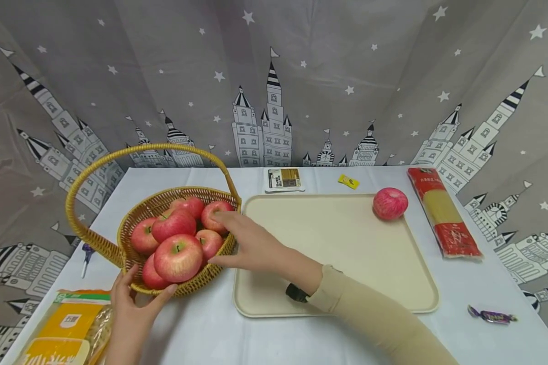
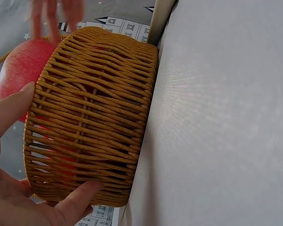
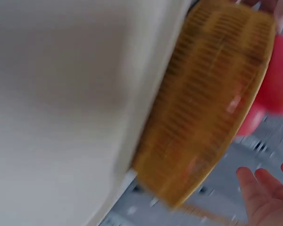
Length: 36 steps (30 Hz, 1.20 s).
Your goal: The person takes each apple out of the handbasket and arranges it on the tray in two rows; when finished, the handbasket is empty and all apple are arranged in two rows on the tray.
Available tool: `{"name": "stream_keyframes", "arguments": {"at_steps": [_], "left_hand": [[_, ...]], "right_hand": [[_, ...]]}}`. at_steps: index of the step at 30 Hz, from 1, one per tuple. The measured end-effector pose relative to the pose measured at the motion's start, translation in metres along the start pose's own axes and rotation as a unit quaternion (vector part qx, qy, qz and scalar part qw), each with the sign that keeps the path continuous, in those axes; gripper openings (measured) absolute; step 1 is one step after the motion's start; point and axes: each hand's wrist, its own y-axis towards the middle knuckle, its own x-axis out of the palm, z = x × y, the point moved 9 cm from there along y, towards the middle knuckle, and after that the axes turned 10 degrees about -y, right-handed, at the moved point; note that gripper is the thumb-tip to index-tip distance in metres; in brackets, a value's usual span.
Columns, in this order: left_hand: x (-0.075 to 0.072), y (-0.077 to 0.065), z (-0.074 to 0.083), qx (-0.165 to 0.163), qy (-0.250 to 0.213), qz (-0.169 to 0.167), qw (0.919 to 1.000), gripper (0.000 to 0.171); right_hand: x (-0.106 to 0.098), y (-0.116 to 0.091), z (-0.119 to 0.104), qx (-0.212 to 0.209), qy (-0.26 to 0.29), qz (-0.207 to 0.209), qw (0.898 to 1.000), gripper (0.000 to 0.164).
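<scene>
A wicker basket (image 1: 201,280) with a tall arched handle stands on the left of the table, heaped with several red apples (image 1: 178,257). At its near left side my left hand (image 1: 134,304) holds the basket, thumb at the rim and fingers against the woven wall, as the left wrist view also shows. My right hand (image 1: 251,243) reaches over the basket's right rim beside the apples. In the right wrist view its fingers (image 3: 254,188) are spread, apart from the wicker, with nothing between them. One more apple (image 1: 390,204) sits at the tray's far right corner.
A cream tray (image 1: 347,253) lies right of the basket. Behind it are a small white packet (image 1: 284,180) and a yellow candy (image 1: 348,181). A red noodle pack (image 1: 445,213) and purple candy (image 1: 491,315) lie right; a lollipop (image 1: 87,258) and yellow food bag (image 1: 64,329) lie left.
</scene>
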Motion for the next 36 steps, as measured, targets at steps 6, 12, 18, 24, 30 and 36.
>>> {"name": "stream_keyframes", "arguments": {"at_steps": [6,12,18,24,30,36], "left_hand": [[0.000,0.000,0.000,-0.006,0.009,0.002,0.9999,0.100],[-0.001,-0.001,0.000,0.000,0.002,0.003,1.0000,0.100],[0.000,-0.002,0.001,0.000,0.002,0.004,1.0000,0.099],[0.000,-0.002,0.000,-0.005,0.005,0.007,1.0000,0.100],[0.000,-0.001,0.000,-0.001,0.002,0.009,1.0000,0.099],[-0.002,-0.001,-0.001,0.006,-0.001,0.010,0.9999,0.098]], "right_hand": [[0.021,0.025,-0.035,-0.024,0.011,-0.021,0.999,0.082],[0.037,0.037,-0.040,-0.011,0.022,-0.028,0.999,0.073],[0.030,0.032,-0.035,0.005,0.052,-0.018,0.999,0.071],[0.007,0.016,-0.017,0.029,0.072,0.022,0.997,0.074],[-0.025,-0.006,0.015,0.065,0.087,0.084,0.990,0.074],[-0.048,-0.028,0.061,0.118,0.073,0.119,0.983,0.077]]}}
